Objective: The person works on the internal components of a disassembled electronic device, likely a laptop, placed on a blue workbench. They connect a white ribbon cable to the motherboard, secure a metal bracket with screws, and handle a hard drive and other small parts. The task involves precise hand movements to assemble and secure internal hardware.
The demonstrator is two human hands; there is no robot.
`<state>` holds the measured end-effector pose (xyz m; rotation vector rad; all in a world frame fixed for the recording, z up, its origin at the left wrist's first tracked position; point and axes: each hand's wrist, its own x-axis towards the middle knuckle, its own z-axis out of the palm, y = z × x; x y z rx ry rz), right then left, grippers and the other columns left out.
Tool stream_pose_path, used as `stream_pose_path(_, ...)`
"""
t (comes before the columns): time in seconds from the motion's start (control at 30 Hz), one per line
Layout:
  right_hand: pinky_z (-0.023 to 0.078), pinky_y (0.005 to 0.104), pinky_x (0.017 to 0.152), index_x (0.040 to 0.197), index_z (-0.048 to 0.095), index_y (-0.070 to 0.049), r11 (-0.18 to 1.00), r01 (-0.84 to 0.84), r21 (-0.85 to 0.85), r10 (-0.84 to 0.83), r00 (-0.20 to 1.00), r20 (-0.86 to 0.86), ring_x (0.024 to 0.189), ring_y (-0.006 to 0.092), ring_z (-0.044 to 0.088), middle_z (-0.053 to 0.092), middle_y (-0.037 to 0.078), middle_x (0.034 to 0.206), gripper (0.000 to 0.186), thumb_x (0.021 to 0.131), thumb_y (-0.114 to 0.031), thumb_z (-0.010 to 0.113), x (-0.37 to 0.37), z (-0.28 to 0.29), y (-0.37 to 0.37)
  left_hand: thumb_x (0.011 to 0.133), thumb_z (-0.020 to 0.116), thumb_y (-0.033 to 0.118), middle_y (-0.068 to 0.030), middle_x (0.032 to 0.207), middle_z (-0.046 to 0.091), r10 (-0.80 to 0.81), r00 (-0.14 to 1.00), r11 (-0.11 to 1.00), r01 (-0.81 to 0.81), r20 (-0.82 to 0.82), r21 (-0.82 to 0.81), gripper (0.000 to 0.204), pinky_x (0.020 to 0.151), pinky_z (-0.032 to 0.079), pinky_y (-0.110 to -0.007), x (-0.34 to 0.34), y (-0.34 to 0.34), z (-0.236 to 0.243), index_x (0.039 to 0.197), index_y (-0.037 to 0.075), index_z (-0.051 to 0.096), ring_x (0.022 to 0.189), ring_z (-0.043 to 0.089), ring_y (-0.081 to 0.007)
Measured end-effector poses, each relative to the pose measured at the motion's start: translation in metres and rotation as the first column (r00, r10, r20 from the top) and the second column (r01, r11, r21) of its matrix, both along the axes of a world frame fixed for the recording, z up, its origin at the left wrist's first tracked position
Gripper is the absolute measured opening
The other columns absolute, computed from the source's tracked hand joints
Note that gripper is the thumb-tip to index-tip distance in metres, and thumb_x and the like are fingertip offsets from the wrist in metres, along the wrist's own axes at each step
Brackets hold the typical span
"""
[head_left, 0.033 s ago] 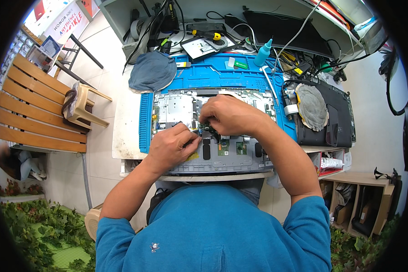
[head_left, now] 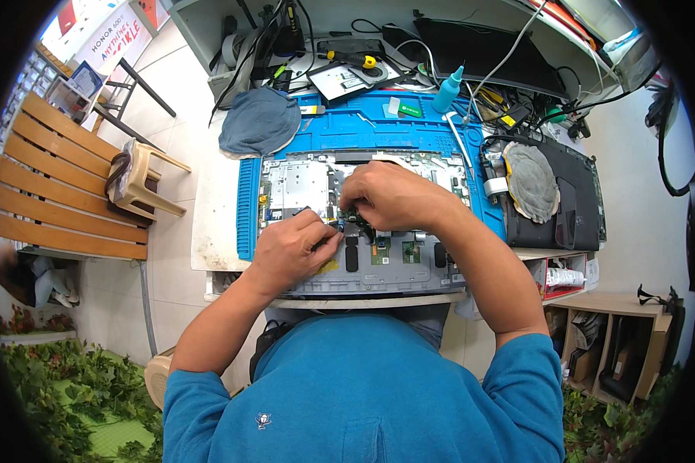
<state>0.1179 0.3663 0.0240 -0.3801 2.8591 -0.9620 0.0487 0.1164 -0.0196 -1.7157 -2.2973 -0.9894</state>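
Note:
An opened laptop chassis (head_left: 398,276) lies on the blue mat, its silver metal frame and inner boards exposed. Over its left middle, my left hand (head_left: 295,245) is closed, thumb and forefinger together beside a small blue part (head_left: 340,225). My right hand (head_left: 384,197) reaches in from the right with fingers curled down into the chassis, near a dark part (head_left: 363,229) below the fingertips. What either hand pinches is hidden or too small to name. Close to the front edge sit a black oblong pad (head_left: 352,258) and a small green board (head_left: 411,252).
Beneath the laptop, the blue work mat (head_left: 347,139) spreads across the bench. Round grey cloth pads (head_left: 261,122) lie at back left and on a black laptop part (head_left: 577,202) at right. A turquoise bottle (head_left: 449,90), a yellow-black screwdriver (head_left: 351,59) and tangled cables crowd the back.

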Motion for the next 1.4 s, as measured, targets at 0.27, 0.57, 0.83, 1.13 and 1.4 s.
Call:
stream_pose_path(0.27, 0.061, 0.0486, 0.097, 0.099, 0.086, -0.001, 0.998, -0.065, 0.019, 0.066, 0.995, -0.078, 0.107, 0.0370, 0.076, 0.082, 0.015, 0.107, 0.025, 0.083, 0.005, 0.068, 0.001, -0.006, 0.002, 0.094, 0.089, 0.020, -0.0037, 0.084, 0.068, -0.019, 0.999, 1.000, 0.019, -0.026, -0.008, 0.013, 0.059, 0.058, -0.037, -0.002, 0.002, -0.003, 0.091, 0.010, 0.081, 0.069, 0.072, -0.0227)
stream_pose_path(0.57, 0.060, 0.0471, 0.099, 0.098, 0.088, -0.002, 0.996, -0.086, 0.027, 0.089, 0.986, -0.143, 0.108, 0.0361, 0.076, 0.082, 0.014, 0.107, 0.027, 0.079, 0.004, 0.070, 0.004, -0.009, 0.001, 0.096, 0.088, 0.019, -0.0037, 0.084, 0.068, -0.020, 0.999, 1.000, 0.020, -0.039, -0.004, 0.012, 0.059, 0.058, -0.037, -0.001, 0.002, -0.004, 0.091, 0.010, 0.081, 0.069, 0.072, -0.0223)
stream_pose_path(0.83, 0.056, 0.0442, 0.102, 0.099, 0.089, -0.006, 0.983, -0.126, 0.137, 0.155, 0.962, -0.224, 0.110, 0.0321, 0.074, 0.080, 0.012, 0.108, 0.025, 0.077, 0.000, 0.079, 0.012, -0.010, -0.003, 0.096, 0.088, 0.019, -0.0038, 0.085, 0.068, -0.021, 0.999, 1.000, 0.020, -0.028, -0.014, 0.013, 0.060, 0.058, -0.038, -0.002, 0.002, -0.004, 0.092, 0.010, 0.080, 0.069, 0.072, -0.0229)
stream_pose_path(1.13, 0.050, 0.0431, 0.112, 0.110, 0.088, -0.008, 0.911, -0.115, 0.397, 0.192, 0.968, -0.162, 0.124, 0.0278, 0.066, 0.077, 0.007, 0.122, 0.036, 0.074, -0.005, 0.085, 0.025, 0.008, -0.020, 0.093, 0.091, 0.016, -0.0051, 0.087, 0.073, -0.018, 0.999, 1.000, 0.017, -0.031, -0.021, 0.011, 0.060, 0.057, -0.037, -0.002, -0.002, 0.005, 0.097, 0.008, 0.084, 0.067, 0.070, -0.0225)
stream_pose_path(1.4, 0.048, 0.0441, 0.114, 0.110, 0.083, -0.004, 0.949, 0.070, 0.307, 0.038, 0.942, -0.333, 0.123, 0.0298, 0.067, 0.077, 0.010, 0.123, 0.033, 0.077, -0.003, 0.081, 0.050, -0.004, -0.006, 0.092, 0.090, 0.007, -0.0088, 0.104, 0.078, 0.228, 0.961, 0.971, -0.236, 0.154, 0.037, 0.021, 0.066, 0.055, -0.031, -0.055, -0.050, 0.054, 0.113, 0.007, 0.089, 0.078, 0.070, -0.0174)
